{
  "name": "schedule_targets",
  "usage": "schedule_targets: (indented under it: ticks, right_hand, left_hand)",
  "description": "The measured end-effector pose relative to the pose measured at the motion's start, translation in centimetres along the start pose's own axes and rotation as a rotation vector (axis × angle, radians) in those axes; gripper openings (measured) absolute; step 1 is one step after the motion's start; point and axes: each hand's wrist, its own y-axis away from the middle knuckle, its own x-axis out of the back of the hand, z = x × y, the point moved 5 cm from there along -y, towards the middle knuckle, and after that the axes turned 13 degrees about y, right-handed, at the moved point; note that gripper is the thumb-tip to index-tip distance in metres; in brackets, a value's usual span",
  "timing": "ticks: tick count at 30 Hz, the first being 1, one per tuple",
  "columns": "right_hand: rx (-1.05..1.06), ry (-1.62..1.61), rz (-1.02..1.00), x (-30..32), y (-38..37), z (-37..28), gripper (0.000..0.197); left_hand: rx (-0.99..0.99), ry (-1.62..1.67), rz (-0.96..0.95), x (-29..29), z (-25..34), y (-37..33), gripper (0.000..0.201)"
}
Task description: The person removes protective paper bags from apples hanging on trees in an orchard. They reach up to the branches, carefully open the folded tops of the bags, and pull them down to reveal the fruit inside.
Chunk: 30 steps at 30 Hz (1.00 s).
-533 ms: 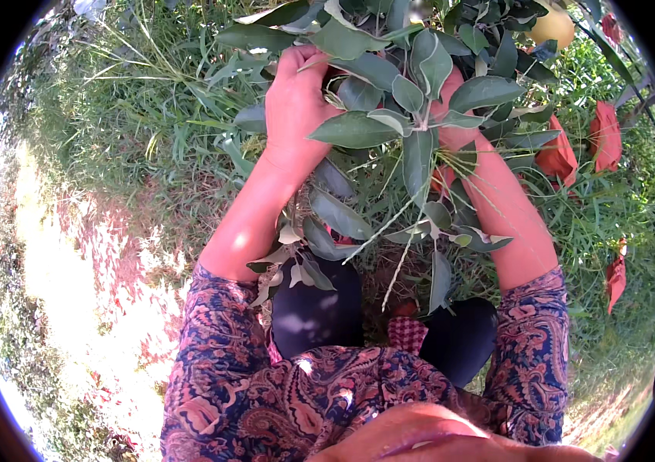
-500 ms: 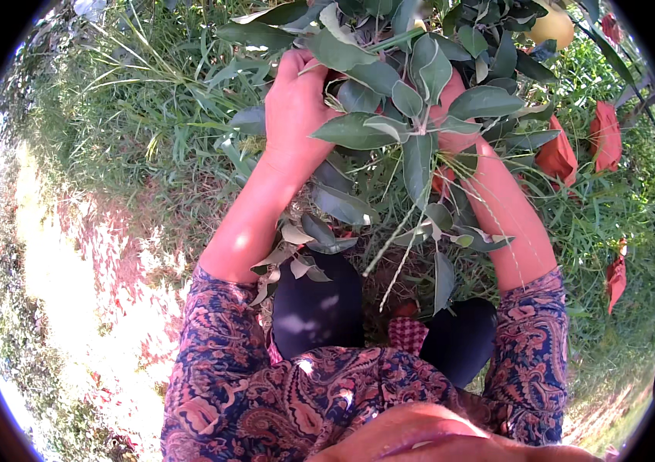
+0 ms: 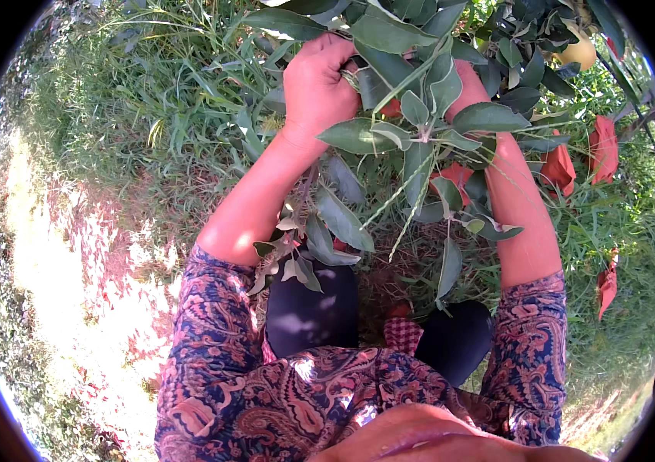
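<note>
Both my arms reach up into a leafy branch with broad grey-green leaves. My left hand is closed at the branch's left side, thumb and fingers curled in among the leaves; what they grip is hidden. Over on the right, my right hand goes in behind the leaves, and its fingers cannot be seen. A bit of red shows between the two hands, too covered to name. Beside my right wrist, a red paper-like piece hangs partly behind leaves.
A pale yellow round fruit hangs at the upper right. Red paper-like pieces are scattered on the right, one lower down. Tall grass surrounds the branch. My dark-clad knees are below it; sunlit ground lies left.
My left hand has shifted slightly right and turned, and the leaves around both hands have moved. More red shows between my hands and beside my right wrist.
</note>
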Motion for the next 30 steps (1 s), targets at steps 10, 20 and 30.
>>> schedule_targets:
  ticks: [10, 20, 30]
  right_hand:
    - [0.073, 0.025, 0.234, -0.6, 0.9, 0.7, 0.043]
    - [0.174, -0.018, 0.008, -1.6, 0.6, -0.9, 0.016]
    - [0.177, 0.136, 0.101, -0.9, -1.2, 1.6, 0.023]
  left_hand:
    - [-0.071, -0.095, -0.032, 0.1, 1.1, -0.5, 0.027]
    - [0.114, 0.044, -0.191, 0.9, 0.4, 1.5, 0.041]
    - [0.134, -0.056, -0.158, 0.4, -0.9, 2.0, 0.042]
